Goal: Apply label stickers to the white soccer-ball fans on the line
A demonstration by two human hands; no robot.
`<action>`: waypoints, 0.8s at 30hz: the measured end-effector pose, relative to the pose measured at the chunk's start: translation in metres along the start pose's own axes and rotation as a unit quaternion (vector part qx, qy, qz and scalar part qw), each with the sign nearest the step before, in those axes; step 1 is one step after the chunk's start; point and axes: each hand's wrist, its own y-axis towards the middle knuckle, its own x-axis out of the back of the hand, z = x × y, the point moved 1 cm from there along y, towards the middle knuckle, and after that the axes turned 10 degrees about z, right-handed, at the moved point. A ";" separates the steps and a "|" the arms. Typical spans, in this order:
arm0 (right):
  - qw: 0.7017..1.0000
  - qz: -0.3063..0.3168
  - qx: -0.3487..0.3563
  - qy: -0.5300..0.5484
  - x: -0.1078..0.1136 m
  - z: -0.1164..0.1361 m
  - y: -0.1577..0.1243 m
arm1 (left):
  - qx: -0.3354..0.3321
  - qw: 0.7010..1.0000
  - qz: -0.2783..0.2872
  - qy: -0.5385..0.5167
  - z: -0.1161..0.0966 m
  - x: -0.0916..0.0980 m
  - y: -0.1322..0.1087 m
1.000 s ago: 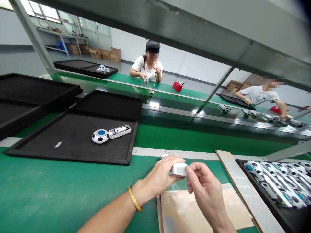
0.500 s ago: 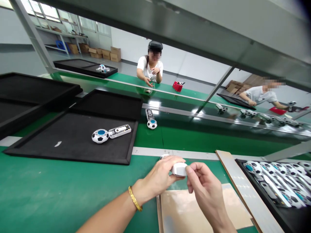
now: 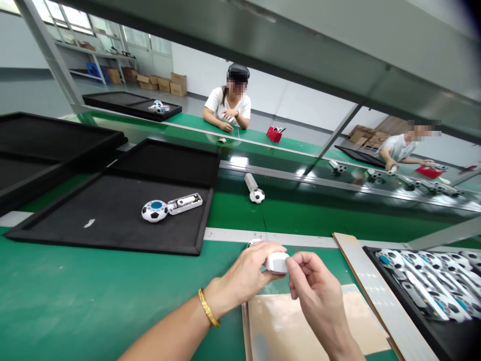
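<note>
White plastic toy handle (image 3: 277, 261), pinched between left hand (image 3: 246, 273) and right hand (image 3: 315, 293), both closed on it; hung over green bench (image 3: 93, 301), long axis left-to-right, each end inside one hand's fingers.

Workbench (image 3: 75, 301) in front, conveyor belt (image 3: 319, 210) behind.
A ball toy (image 3: 171, 206) lies in the left tray (image 3: 112, 235); another toy (image 3: 254, 189) lies on the belt behind. The right tray (image 3: 451, 341) holds many. Between the trays, left hand (image 3: 248, 273) and right hand (image 3: 319, 296) hold a small part (image 3: 277, 261) above a cardboard sheet (image 3: 293, 321).
</note>
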 end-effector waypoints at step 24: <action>0.985 -0.049 0.122 -0.114 -0.008 -0.020 0.006 | 0.037 0.999 0.000 -0.031 -0.007 0.005 0.001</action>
